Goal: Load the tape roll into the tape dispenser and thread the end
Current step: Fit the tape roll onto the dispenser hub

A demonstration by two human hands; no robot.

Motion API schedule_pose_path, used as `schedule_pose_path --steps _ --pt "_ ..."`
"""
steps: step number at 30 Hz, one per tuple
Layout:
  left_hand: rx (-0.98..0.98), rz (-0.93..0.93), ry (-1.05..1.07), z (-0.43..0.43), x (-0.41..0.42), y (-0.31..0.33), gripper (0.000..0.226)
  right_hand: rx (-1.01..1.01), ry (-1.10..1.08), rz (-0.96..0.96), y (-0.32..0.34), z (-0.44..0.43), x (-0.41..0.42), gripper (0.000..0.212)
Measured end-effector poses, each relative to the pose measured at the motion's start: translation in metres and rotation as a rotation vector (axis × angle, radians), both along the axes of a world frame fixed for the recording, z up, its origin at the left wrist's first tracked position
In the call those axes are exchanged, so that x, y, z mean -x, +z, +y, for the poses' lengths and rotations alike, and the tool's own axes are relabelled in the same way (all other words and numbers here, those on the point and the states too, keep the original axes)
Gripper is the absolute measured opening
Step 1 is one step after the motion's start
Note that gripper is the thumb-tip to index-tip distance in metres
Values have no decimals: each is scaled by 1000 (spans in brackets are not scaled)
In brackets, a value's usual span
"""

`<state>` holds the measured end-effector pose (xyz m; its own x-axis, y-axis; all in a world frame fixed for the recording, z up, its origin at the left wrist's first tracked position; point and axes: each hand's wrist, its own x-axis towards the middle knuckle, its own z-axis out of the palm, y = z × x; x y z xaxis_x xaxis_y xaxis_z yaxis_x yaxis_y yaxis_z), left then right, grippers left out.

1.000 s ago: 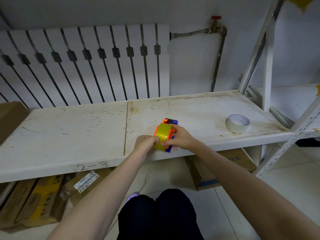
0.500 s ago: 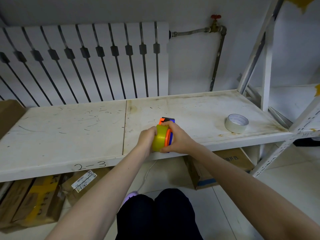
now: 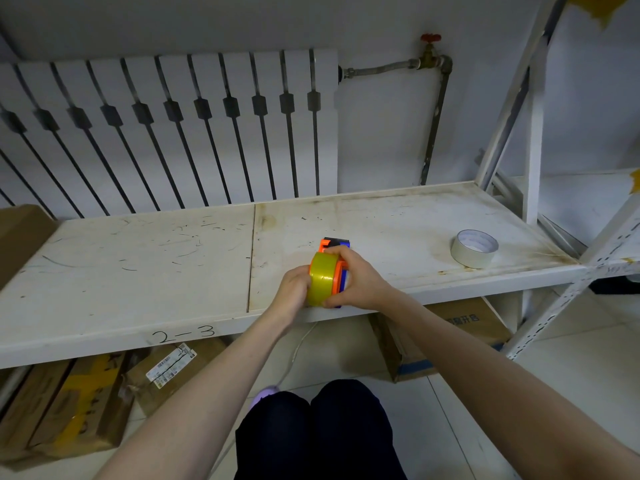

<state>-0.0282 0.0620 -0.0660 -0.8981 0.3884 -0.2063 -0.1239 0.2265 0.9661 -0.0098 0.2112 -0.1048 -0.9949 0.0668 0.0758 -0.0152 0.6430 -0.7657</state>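
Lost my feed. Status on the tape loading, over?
Left hand and right hand both gripping yellow tape roll against orange dispenser. Tape end not visible. White roll sits clear, right.

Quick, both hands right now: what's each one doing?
Left hand: closed on the yellow tape roll, gripping its left side.
Right hand: closed around the orange and blue tape dispenser, fingers over the roll's top.

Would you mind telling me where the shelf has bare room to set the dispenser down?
The left panel of the shelf, between the cardboard box and the centre seam, is bare; so is the stretch between the hands and the white tape roll.
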Motion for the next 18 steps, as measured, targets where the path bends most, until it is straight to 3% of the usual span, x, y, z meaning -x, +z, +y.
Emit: schedule_pose_path --steps 6,11,18 --pt "-19 -80 37 2 0 7 15 31 -6 -19 1 3 2 91" --pt "-9 -51 48 0 -2 -1 39 43 -9 -37 2 2 3 91" --pt "7 -104 87 4 4 7 11 99 -34 -55 4 2 3 88"
